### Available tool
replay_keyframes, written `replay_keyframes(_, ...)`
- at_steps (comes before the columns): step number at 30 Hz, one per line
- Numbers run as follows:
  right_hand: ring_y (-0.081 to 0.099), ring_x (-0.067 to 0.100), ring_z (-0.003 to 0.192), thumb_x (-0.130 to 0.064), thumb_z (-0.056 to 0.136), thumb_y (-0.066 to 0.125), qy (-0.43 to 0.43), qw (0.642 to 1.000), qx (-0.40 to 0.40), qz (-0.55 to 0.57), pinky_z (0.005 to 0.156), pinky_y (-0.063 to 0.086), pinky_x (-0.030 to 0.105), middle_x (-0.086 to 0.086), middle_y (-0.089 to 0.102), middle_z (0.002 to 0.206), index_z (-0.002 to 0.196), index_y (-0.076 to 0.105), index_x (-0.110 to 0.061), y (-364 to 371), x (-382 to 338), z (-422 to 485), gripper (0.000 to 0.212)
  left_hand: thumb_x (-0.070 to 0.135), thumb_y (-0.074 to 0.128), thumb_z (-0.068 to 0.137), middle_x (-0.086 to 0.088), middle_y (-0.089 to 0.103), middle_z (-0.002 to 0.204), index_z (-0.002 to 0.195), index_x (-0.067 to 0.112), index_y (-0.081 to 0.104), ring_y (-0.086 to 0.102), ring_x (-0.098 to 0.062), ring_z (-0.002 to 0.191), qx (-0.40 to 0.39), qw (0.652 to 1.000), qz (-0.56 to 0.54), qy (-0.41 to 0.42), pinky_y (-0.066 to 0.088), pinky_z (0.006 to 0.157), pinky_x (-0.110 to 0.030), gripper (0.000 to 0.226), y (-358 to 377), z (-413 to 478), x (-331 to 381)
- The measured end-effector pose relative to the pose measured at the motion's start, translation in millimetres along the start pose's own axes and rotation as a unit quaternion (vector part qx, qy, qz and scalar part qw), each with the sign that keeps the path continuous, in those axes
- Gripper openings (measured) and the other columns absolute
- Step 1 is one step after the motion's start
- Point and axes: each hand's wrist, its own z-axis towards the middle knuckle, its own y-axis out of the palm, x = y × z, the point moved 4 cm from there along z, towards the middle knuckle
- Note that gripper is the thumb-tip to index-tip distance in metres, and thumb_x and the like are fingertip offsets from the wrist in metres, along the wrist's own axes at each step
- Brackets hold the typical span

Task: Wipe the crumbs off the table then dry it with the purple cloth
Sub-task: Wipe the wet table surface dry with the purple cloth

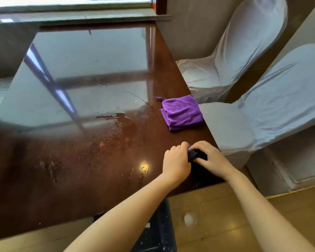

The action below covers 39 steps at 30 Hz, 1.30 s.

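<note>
A folded purple cloth (182,112) lies on the glossy dark wooden table (65,160) near its right edge. Closer to me, my left hand (175,161) and my right hand (210,158) are both closed on a small dark blue cloth (195,154), bunched between them at the table's near right corner. Water droplets and wet streaks (116,122) cover the middle of the table. A few pale specks (136,101) sit by the wet patch; I cannot tell whether they are crumbs.
Two chairs in white covers (225,57) (273,106) stand along the table's right side. A dark blue bin (156,231) stands on the tan floor under the near edge. A window sill (71,17) runs along the far end.
</note>
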Motion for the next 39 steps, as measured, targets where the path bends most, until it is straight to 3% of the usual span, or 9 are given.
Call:
replay_keyframes(4,0.044,0.013,0.117,-0.011,0.076,0.066,0.023,0.997,-0.069,-0.014,0.101,0.032,0.025,-0.001,0.052,0.121,0.120,0.054,-0.019,-2.0,17.7,8.7,0.047,0.037,0.055,0.070,-0.002,0.064,0.104,0.117,0.023,0.047,0.056,-0.024,0.098,-0.063,0.997,-0.034,-0.003,0.042,0.083,-0.039,0.049,-1.0,10.6,-9.6)
replay_keyframes(7,0.037,0.012,0.125,-0.011,0.081,0.062,0.030,0.999,-0.030,0.018,0.104,0.024,0.025,-0.003,0.048,0.129,0.128,0.048,-0.024,-16.8,19.4,28.6,0.050,0.033,0.053,0.071,-0.003,0.063,0.109,0.116,0.021,0.053,0.053,-0.022,0.102,0.021,0.998,-0.054,-0.030,0.044,0.085,-0.038,0.047,-20.9,28.2,-22.7)
replay_keyframes(10,0.032,0.020,0.134,-0.009,0.087,0.057,0.020,0.998,0.036,-0.057,0.109,0.019,0.026,0.006,0.045,0.141,0.134,0.043,-0.016,-28.6,20.3,66.3,0.050,0.018,0.053,0.076,-0.008,0.055,0.124,0.125,0.015,0.048,0.046,-0.027,0.113,0.090,0.995,0.033,-0.029,0.040,0.089,-0.039,0.049,-30.9,62.4,-30.2)
replay_keyframes(15,0.023,0.024,0.140,-0.010,0.087,0.056,0.057,0.978,0.023,-0.198,0.115,0.021,0.038,0.005,0.031,0.152,0.143,0.030,-0.016,-26.1,35.1,125.1,0.062,0.024,0.056,0.082,-0.010,0.042,0.142,0.134,0.014,0.038,0.036,-0.029,0.128,0.034,0.988,0.151,0.005,0.034,0.100,-0.041,0.056,-18.4,115.7,-34.3)
replay_keyframes(18,0.035,0.025,0.131,-0.017,0.086,0.057,0.053,0.965,-0.011,-0.256,0.110,0.028,0.036,0.007,0.040,0.145,0.138,0.038,-0.014,-21.0,44.2,141.4,0.055,0.022,0.055,0.084,-0.010,0.055,0.127,0.117,0.012,0.051,0.046,-0.030,0.115,0.019,0.980,0.196,0.010,0.037,0.091,-0.040,0.035,-14.6,127.8,-41.4)
replay_keyframes(22,0.050,0.028,0.104,-0.016,0.086,0.055,0.021,0.958,0.030,-0.285,0.087,0.042,0.037,0.010,0.060,0.114,0.111,0.056,-0.012,-21.5,36.5,152.5,0.026,0.010,0.038,0.089,-0.015,0.066,0.103,0.098,0.007,0.055,0.055,-0.035,0.097,0.035,0.971,0.234,0.045,0.038,0.080,-0.041,0.020,-23.8,134.9,-38.3)
replay_keyframes(28,0.055,0.034,0.093,-0.011,0.085,0.056,0.010,0.978,0.120,-0.172,0.078,0.044,0.044,0.017,0.064,0.098,0.096,0.057,-0.004,-33.3,-2.6,164.8,0.013,-0.002,0.045,0.078,-0.020,0.067,0.089,0.091,0.002,0.055,0.059,-0.038,0.089,0.112,0.967,0.218,0.069,0.043,0.074,-0.042,0.017,-79.2,141.6,-47.7)
replay_keyframes(36,0.052,0.026,0.090,-0.028,0.084,0.060,-0.033,0.992,0.093,-0.074,0.078,0.045,0.040,0.006,0.063,0.093,0.090,0.060,-0.013,-4.8,-48.3,159.1,0.016,0.009,0.060,0.074,-0.005,0.071,0.087,0.087,0.012,0.061,0.063,-0.028,0.086,0.079,0.947,0.276,0.145,0.048,0.071,-0.036,0.013,-119.2,108.4,-101.9)
replay_keyframes(39,0.053,0.023,0.105,-0.034,0.092,0.051,-0.057,0.996,0.054,-0.052,0.093,0.042,0.039,0.004,0.065,0.108,0.100,0.062,-0.017,27.0,-53.9,162.9,0.022,0.009,0.050,0.080,-0.004,0.070,0.105,0.101,0.015,0.063,0.058,-0.024,0.104,0.004,0.956,0.260,0.136,0.044,0.086,-0.037,0.026,-112.1,94.0,-137.0)
